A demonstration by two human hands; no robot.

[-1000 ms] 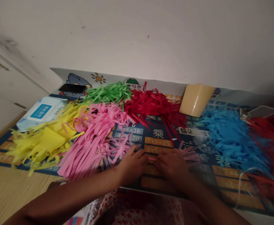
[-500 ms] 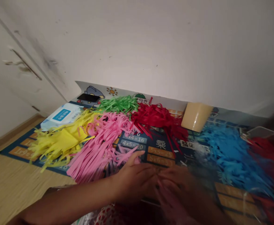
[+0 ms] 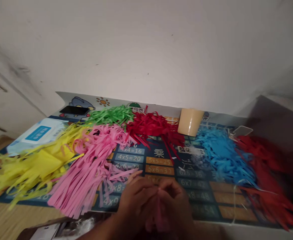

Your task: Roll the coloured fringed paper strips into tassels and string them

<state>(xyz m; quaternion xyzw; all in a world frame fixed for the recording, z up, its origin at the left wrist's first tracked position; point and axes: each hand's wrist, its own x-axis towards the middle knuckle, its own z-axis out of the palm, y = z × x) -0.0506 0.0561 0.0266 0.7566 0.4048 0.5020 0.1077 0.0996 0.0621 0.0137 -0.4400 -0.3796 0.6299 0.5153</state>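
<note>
Close together at the front edge of the table are my left hand (image 3: pixel 136 196) and my right hand (image 3: pixel 175 203), with their fingertips meeting. A pink strip (image 3: pixel 160 213) is pinched between them and hangs down, dim and partly hidden by the fingers. Just left of my hands lies a pile of pink strips (image 3: pixel 86 173), with some loose ends reaching toward my left hand. Beyond my hands is a bundle of red strips (image 3: pixel 154 125). To the right spreads a heap of blue strips (image 3: pixel 224 156).
Yellow strips (image 3: pixel 43 163) and a wet-wipes pack (image 3: pixel 36 135) lie left, a black phone (image 3: pixel 75 110) and green strips (image 3: pixel 111 115) behind. A tan cup-like object (image 3: pixel 190 122) stands near the wall. More red strips (image 3: pixel 269 180) cover the right. A multiplication-table mat (image 3: pixel 196 183) lies underneath.
The view has turned right, so the table's things appear further left. My hands have drawn closer together and upright, with the pink strip now between their fingertips.
</note>
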